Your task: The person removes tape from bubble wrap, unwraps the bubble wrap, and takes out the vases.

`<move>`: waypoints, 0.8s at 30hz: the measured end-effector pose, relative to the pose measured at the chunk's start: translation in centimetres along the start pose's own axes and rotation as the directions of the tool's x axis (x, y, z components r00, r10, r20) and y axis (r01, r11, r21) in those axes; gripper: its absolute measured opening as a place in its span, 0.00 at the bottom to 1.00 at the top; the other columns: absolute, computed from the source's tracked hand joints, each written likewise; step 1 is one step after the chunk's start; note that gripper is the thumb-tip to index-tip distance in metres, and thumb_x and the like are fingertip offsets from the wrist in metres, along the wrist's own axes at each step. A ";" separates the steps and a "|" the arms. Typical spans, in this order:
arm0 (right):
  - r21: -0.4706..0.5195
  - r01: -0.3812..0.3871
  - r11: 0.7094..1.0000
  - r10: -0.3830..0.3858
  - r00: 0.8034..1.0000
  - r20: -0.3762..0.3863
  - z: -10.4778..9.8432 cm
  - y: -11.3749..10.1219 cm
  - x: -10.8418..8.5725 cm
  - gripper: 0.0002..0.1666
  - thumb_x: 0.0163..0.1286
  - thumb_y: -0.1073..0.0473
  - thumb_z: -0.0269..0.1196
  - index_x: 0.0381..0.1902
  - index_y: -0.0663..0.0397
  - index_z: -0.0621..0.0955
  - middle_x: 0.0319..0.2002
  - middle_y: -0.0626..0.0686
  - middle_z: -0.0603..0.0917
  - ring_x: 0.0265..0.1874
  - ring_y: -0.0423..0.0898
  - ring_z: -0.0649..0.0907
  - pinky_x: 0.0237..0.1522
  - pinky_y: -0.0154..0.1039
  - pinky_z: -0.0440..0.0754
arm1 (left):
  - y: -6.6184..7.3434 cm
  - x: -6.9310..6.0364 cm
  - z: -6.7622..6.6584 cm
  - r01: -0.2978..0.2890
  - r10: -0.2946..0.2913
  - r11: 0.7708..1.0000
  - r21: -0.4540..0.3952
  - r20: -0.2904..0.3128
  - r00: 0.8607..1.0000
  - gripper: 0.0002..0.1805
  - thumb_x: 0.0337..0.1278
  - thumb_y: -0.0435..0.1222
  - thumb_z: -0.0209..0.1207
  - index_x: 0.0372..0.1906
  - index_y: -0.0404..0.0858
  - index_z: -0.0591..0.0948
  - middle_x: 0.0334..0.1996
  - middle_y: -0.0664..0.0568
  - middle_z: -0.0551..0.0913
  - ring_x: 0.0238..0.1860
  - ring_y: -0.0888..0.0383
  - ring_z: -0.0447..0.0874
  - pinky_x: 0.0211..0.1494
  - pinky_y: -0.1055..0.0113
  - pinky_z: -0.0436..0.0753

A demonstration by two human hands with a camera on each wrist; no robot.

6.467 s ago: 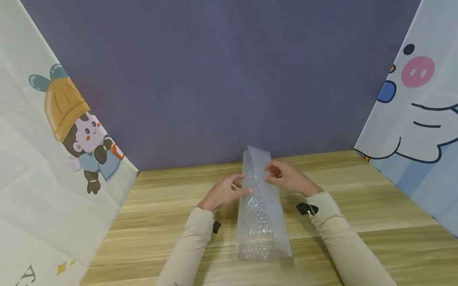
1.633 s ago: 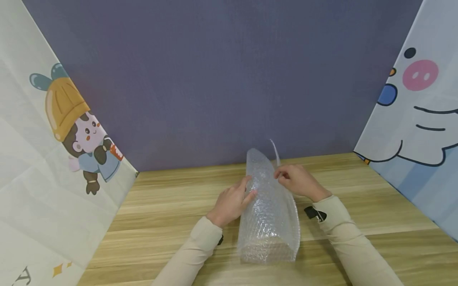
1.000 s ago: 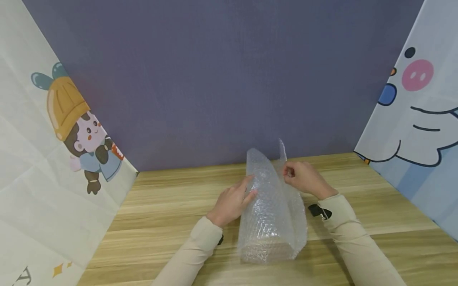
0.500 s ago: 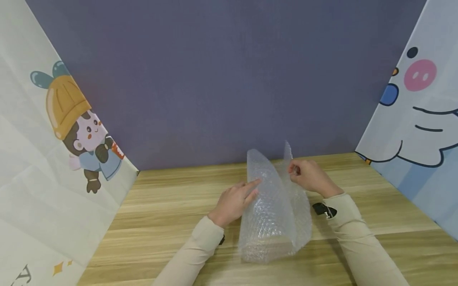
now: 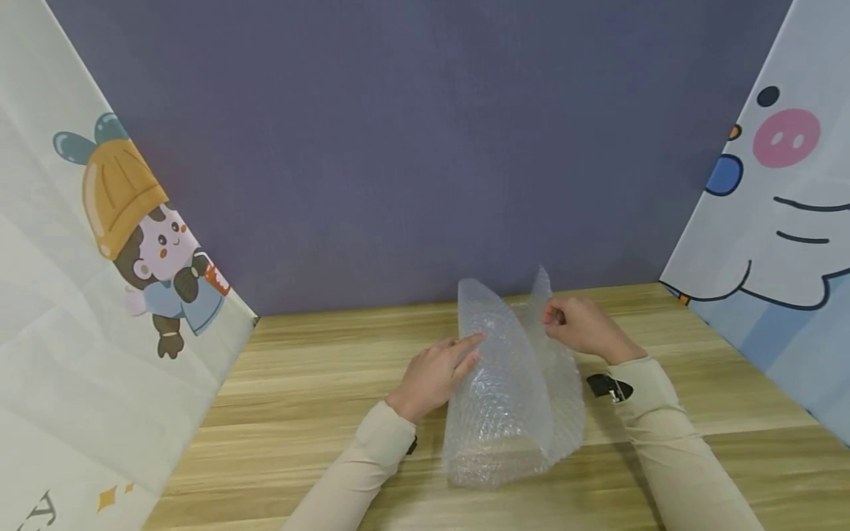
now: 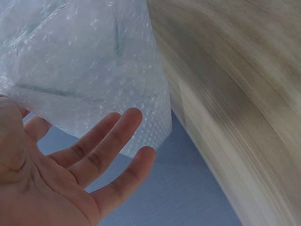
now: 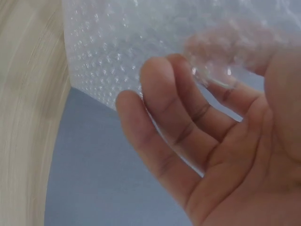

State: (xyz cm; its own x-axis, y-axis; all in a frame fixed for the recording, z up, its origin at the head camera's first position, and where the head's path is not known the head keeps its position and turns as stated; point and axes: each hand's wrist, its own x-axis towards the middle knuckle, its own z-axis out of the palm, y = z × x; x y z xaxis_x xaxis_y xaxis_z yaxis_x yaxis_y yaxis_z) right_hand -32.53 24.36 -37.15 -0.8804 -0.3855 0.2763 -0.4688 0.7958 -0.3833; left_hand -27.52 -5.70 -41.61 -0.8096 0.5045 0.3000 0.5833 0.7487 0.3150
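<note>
A clear sheet of bubble wrap lies rolled on the wooden table, its loose edge standing away on the right. My left hand rests on the roll's left side with index finger and thumb extended; in the left wrist view the other fingers are loosely spread beside the wrap. With thumb and fingertips, my right hand pinches the loose flap; the right wrist view shows the plastic between thumb and fingers. Whether anything sits inside the roll I cannot tell.
The wooden table runs back to a dark purple-grey panel. White printed panels stand at the left and right, bounding the work area. A black device sits at the right cuff.
My right hand has moved right, drawing the loose flap of bubble wrap away from the roll and widening the gap. My left hand has settled onto the roll, its index finger shifting slightly right.
</note>
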 end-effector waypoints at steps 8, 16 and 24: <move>0.014 0.001 1.000 -0.002 0.999 0.054 -0.3 1.1 -0.3 0.04 0.64 0.65 0.62 0.33 0.52 0.83 0.26 0.46 0.81 0.26 0.42 0.76 0.33 0.39 0.74 | 0.1 0.0 0.0 0.011 -0.011 1.000 -0.008 0.019 1.000 0.26 0.82 0.53 0.39 0.77 0.54 0.68 0.70 0.55 0.77 0.69 0.42 0.77 0.68 0.44 0.79; 0.036 0.000 0.999 -0.003 0.995 0.095 -0.4 1.8 -0.5 0.04 0.67 0.65 0.63 0.32 0.51 0.82 0.25 0.46 0.80 0.24 0.40 0.74 0.31 0.38 0.72 | 0.1 0.1 0.1 0.012 -0.011 1.000 -0.010 0.019 1.000 0.27 0.82 0.53 0.39 0.77 0.53 0.68 0.70 0.54 0.78 0.69 0.42 0.77 0.68 0.44 0.79; 0.064 -0.006 0.998 -0.002 0.991 0.130 -0.4 2.5 -0.7 0.04 0.66 0.65 0.64 0.31 0.52 0.81 0.23 0.45 0.79 0.23 0.40 0.73 0.31 0.37 0.71 | 0.2 0.2 0.2 0.015 -0.014 1.000 -0.011 0.027 1.000 0.27 0.83 0.53 0.38 0.77 0.53 0.68 0.70 0.54 0.77 0.69 0.43 0.77 0.68 0.44 0.79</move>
State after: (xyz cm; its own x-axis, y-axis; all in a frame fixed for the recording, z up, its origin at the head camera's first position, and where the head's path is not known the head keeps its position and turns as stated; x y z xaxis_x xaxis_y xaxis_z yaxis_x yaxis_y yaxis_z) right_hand -33.05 26.80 -37.90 -0.8812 -0.4449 0.1601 -0.4671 0.7667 -0.4405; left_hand -27.57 -5.39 -41.63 -0.8193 0.5052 0.2711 0.5721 0.7510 0.3296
